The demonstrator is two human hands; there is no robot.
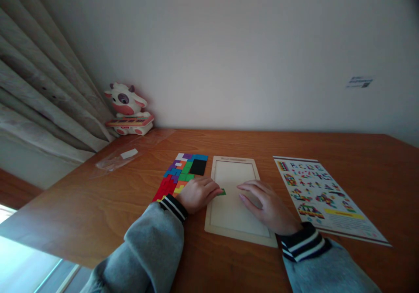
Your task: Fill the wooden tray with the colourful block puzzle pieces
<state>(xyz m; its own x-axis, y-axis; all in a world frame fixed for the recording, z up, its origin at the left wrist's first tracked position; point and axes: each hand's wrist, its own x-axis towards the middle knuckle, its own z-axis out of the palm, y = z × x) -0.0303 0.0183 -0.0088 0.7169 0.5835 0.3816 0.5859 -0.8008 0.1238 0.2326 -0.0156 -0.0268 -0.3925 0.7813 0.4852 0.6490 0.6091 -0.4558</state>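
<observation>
A pale wooden tray (240, 239) with a raised rim lies on the table between my arms. My left hand (200, 193) reaches over its left edge, fingers together on a small green piece (223, 192) at the tray's left side. Over the right half of the tray is my right hand (266, 203), thumb and fingers apart, with nothing between them. Left of the tray lies a block of colourful puzzle pieces (167, 183) with a black square area (198, 167) at its upper right; my left wrist hides part of it.
A printed pattern sheet (340, 227) lies right of the tray on the brown table (229, 271). Clear plastic wrapping (113, 162) is at the left. A cow toy (128, 110) with a keyboard stands at the back left, beside a curtain (49, 79).
</observation>
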